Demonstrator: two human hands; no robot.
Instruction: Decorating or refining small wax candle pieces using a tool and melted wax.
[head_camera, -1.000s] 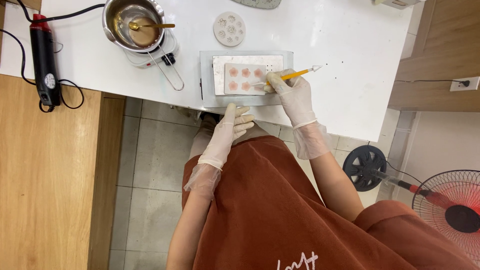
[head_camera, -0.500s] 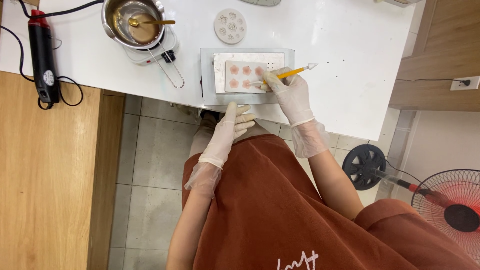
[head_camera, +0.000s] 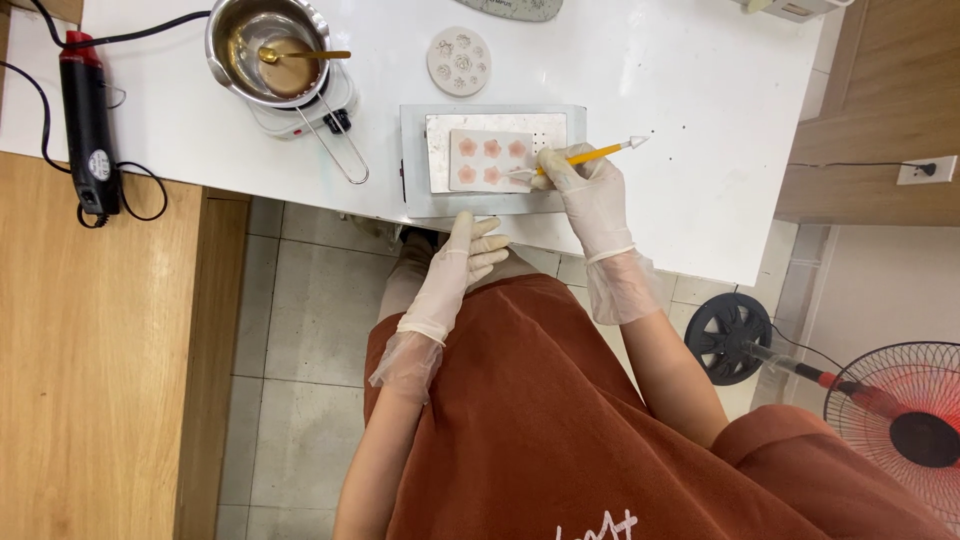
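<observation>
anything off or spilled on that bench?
Nothing stands out. The mould lies square on the metal plate, the pot stands upright with its spoon inside, and the right hand holds the yellow tool. A few dark specks dot the table.

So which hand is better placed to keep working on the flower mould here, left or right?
Probably the right hand: it grips the yellow tool with its tip at the flower mould. The left hand is empty, resting at the table edge, short of the mould.
</observation>
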